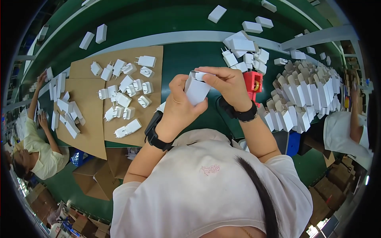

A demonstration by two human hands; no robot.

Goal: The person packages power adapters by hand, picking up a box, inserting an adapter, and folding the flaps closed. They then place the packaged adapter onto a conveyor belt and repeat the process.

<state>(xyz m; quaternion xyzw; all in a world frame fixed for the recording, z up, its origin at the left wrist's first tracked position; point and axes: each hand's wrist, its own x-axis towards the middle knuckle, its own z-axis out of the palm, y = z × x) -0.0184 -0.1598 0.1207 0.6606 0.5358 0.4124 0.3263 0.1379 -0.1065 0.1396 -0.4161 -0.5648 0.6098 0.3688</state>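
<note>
My left hand [177, 104] is wrapped round a small white box [197, 92], held tilted above the green bench. At the box's upper end, my right hand [226, 85] pinches a small white piece [199, 75] between thumb and fingers. Whether that piece is a flap or a plug charger, I cannot tell. To the left, several white plug chargers [123, 100] lie scattered on a brown cardboard sheet [152, 115]. Beyond my right hand, more chargers and boxes are heaped [241, 44] beside a red tape dispenser [253, 83].
Open-topped white boxes [303, 93] stand packed together at the right. White boxes [70, 115] lie in a pile at the far left. Others rest on the green conveyor [158, 18] behind a grey rail [178, 36]. One co-worker [43, 146] reaches in at left; another person stands at right.
</note>
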